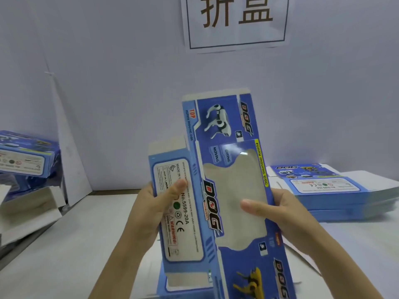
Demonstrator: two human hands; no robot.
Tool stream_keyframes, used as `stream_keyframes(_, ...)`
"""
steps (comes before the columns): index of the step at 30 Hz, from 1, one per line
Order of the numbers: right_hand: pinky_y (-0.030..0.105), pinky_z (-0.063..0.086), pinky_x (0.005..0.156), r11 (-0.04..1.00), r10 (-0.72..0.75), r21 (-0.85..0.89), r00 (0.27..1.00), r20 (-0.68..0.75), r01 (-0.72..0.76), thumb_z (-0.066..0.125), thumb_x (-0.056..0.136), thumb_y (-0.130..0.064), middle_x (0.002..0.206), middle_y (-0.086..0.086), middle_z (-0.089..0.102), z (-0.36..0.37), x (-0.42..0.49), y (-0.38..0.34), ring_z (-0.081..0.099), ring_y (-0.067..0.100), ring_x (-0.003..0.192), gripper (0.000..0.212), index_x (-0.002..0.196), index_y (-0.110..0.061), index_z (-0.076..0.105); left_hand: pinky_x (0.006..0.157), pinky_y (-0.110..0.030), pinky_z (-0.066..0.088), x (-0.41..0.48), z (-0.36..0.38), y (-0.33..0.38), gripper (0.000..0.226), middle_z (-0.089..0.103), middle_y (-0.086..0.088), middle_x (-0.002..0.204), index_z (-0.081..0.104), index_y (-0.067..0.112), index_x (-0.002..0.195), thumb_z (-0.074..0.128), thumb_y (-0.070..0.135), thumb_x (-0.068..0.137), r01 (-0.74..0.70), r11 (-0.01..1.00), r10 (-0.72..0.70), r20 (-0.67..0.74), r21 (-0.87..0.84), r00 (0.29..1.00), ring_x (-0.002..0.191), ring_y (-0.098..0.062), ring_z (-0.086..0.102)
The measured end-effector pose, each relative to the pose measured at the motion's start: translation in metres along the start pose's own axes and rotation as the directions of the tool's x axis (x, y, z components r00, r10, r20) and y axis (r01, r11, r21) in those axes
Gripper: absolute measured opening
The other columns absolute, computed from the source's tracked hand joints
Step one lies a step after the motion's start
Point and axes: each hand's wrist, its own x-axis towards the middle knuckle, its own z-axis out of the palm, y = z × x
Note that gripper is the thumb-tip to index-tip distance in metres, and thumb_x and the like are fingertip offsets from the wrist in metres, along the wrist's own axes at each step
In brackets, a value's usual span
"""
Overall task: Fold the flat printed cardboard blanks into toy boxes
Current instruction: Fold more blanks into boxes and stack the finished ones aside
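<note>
1. A person holds one blue printed cardboard blank (207, 160) up in front of the chest, above the white desk (86, 244). It stands on end, leaning slightly to the left, and touches nothing but the two hands.
2. The left hand (159, 203) takes the blank's left side. Its grip is a pinch: the thumb lies flat on the white label panel with the number and warning marks, and the fingers are hidden behind the cardboard.
3. The right hand (280, 210) takes the right edge. Its grip is likewise a pinch, with the thumb pressed on the clear window of the front panel and the other fingers curled round behind the edge.
4. The label panel sits at an angle to the wide front panel with the "DOG" lettering, so the blank is creased along that line rather than fully flat.
5. The end flaps at the top and bottom stick out unfolded, showing their plain pale inner faces.
6. A stack of flat blanks (323, 190) lies on the desk to the right, well apart from the hands, printed side up.
7. At the far left, folded boxes (28, 156) of the same print are piled above some white cardboard pieces (32, 203).
8. On the pale wall (129, 83) behind hangs a white sign (236, 20) with two large dark characters inside a thin frame.
</note>
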Motion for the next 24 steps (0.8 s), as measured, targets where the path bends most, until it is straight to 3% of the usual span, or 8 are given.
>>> stream_keyframes(3,0.024,0.056,0.057,0.998,-0.045,0.038,0.999,-0.029,0.046,0.085,0.062,-0.04,0.093,0.009,0.076,0.004,-0.001,-0.001,0.074,0.024,0.08,0.04,0.093,-0.019,0.074,0.054,-0.037,0.059,-0.002,0.001,0.001,0.04,0.074,-0.018,0.089,0.07,0.012,0.091,0.077,0.033,0.058,-0.03,0.999,0.03,-0.012,0.016,0.999,0.074,-0.035,0.072)
stream_keyframes(6,0.031,0.058,0.059,0.988,-0.057,0.141,0.994,-0.094,0.069,0.083,0.064,-0.034,0.095,0.013,0.075,0.009,0.001,0.002,0.073,0.028,0.082,0.039,0.096,-0.016,0.07,0.057,-0.04,0.06,-0.002,0.004,0.0,0.055,0.074,-0.016,0.088,0.065,0.008,0.102,0.076,0.037,0.057,-0.057,0.995,0.061,-0.047,0.079,0.997,0.075,-0.036,0.072)
stream_keyframes(9,0.034,0.059,0.062,0.987,-0.062,0.138,0.99,-0.13,0.08,0.077,0.062,-0.036,0.096,0.013,0.075,0.012,0.002,0.001,0.073,0.03,0.084,0.036,0.093,-0.018,0.072,0.055,-0.038,0.06,-0.002,0.004,-0.001,0.049,0.075,-0.013,0.085,0.065,0.011,0.1,0.075,0.037,0.06,-0.045,0.995,0.051,-0.067,0.093,0.996,0.072,-0.034,0.073)
stream_keyframes(14,0.041,0.06,0.07,0.995,-0.029,0.093,0.986,-0.167,0.045,0.075,0.059,-0.042,0.095,0.01,0.075,0.012,0.001,-0.001,0.073,0.029,0.084,0.056,0.107,-0.014,0.066,0.052,-0.033,0.058,-0.003,0.006,0.0,0.049,0.075,-0.013,0.087,0.066,0.017,0.093,0.077,0.043,0.054,-0.022,0.998,0.024,-0.037,0.058,0.999,0.073,-0.032,0.073)
stream_keyframes(17,0.037,0.06,0.064,0.993,-0.051,0.096,0.978,-0.202,0.072,0.075,0.058,-0.04,0.092,0.009,0.075,0.013,0.0,-0.002,0.073,0.028,0.081,0.055,0.104,-0.012,0.066,0.05,-0.029,0.056,-0.004,0.012,-0.001,0.051,0.076,-0.008,0.085,0.062,0.02,0.097,0.074,0.048,0.056,-0.022,0.994,0.034,-0.113,0.111,0.993,0.07,-0.026,0.073)
stream_keyframes(19,0.032,0.059,0.058,0.991,-0.082,0.078,0.962,-0.261,0.106,0.075,0.06,-0.04,0.088,0.007,0.076,0.018,0.0,-0.003,0.074,0.025,0.078,0.051,0.101,-0.012,0.067,0.052,-0.021,0.055,-0.003,0.017,-0.002,0.054,0.075,-0.001,0.095,0.056,0.024,0.109,0.069,0.05,0.063,-0.05,0.976,0.083,-0.149,0.21,0.985,0.074,-0.017,0.073)
stream_keyframes(22,0.027,0.057,0.052,0.979,-0.18,0.014,0.89,-0.418,0.205,0.072,0.07,-0.037,0.083,0.001,0.076,0.024,0.002,-0.002,0.073,0.019,0.073,0.035,0.096,-0.015,0.07,0.076,-0.011,0.048,-0.007,0.028,-0.002,0.078,0.052,0.02,0.126,0.036,0.038,0.139,0.064,0.053,0.067,-0.135,0.921,0.212,-0.182,0.365,0.96,0.112,0.0,0.055)
stream_keyframes(24,0.019,0.053,0.051,0.966,-0.244,-0.039,0.851,-0.464,0.256,0.072,0.073,-0.038,0.083,-0.005,0.076,0.026,0.003,-0.004,0.072,0.015,0.075,0.028,0.095,-0.021,0.071,0.097,-0.016,0.042,-0.012,0.034,-0.001,0.071,0.049,0.027,0.13,0.04,0.045,0.134,0.065,0.06,0.069,-0.231,0.876,0.301,-0.106,0.424,0.948,0.12,0.008,0.048)
